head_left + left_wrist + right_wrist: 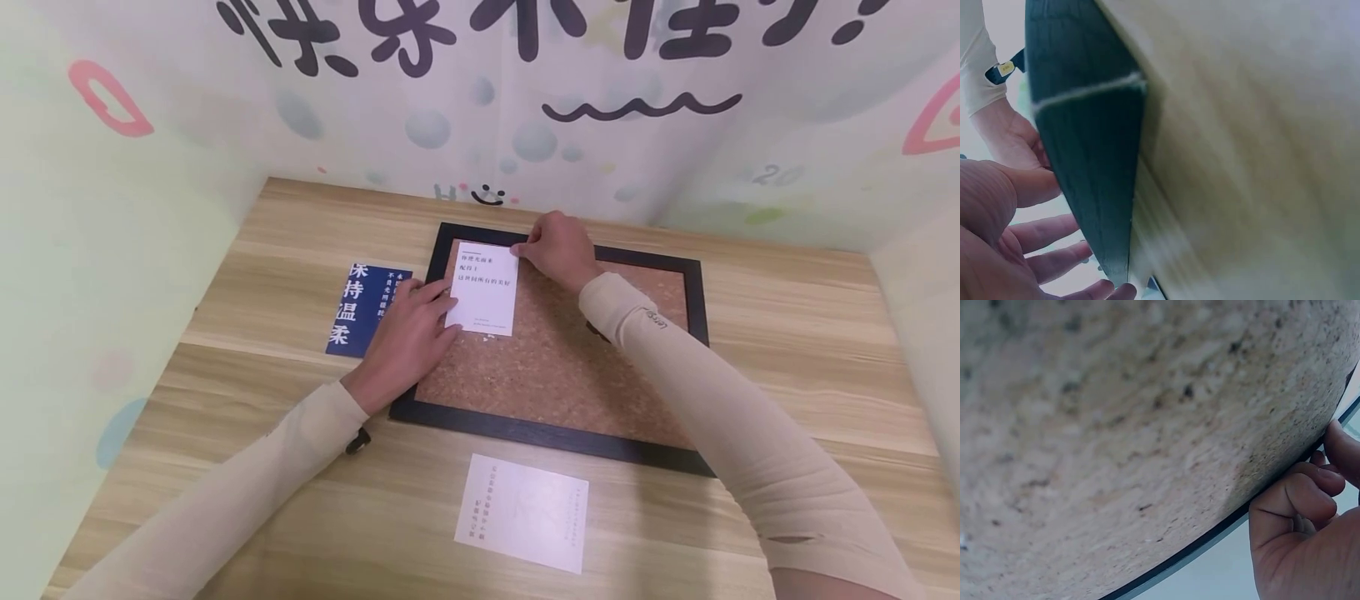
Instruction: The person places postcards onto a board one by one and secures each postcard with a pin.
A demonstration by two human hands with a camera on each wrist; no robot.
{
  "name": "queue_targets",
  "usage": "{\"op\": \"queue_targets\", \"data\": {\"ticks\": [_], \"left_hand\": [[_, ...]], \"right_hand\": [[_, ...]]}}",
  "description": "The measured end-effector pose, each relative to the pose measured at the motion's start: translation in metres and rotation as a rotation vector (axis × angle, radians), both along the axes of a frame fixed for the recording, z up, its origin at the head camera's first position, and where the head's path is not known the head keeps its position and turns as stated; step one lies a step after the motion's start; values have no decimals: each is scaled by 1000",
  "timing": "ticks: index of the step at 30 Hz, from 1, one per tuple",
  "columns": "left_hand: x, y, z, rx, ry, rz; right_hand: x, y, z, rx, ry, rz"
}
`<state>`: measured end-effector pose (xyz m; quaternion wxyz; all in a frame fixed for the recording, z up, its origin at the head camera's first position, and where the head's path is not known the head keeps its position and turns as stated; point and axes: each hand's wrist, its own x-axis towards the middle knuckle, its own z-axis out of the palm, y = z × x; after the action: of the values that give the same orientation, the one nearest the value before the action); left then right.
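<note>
A white card [487,304] with dark printed characters lies upright in the upper left part of a black-framed cork board [562,367]. My left hand [408,333] reaches over the board's left side, its spread fingers touching the card's left edge. In the left wrist view, the left hand [1041,237] is beside the dark frame edge [1094,162]. At the card's top right corner, my right hand [558,250] pinches with the thumb, its other fingers curled. Those curled fingers of the right hand [1304,531] also show in the right wrist view, by the frame.
A blue card [348,321] with white characters lies left of the board, partly under the left hand. A second white card [525,512] rests in front on the wooden table [255,417]. Behind stands a printed wall covering [360,125].
</note>
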<state>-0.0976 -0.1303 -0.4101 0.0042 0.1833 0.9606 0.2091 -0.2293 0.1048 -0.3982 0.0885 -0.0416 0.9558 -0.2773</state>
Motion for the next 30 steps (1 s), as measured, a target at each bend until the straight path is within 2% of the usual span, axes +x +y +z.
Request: {"op": "queue_targets", "data": {"ticks": [17, 30], "left_hand": [[20, -9, 11, 95, -62, 97], [21, -28, 18, 75, -63, 155]], "right_hand": [[-2, 2, -5, 3, 13, 2], [-3, 2, -6, 2, 7, 0]]}}
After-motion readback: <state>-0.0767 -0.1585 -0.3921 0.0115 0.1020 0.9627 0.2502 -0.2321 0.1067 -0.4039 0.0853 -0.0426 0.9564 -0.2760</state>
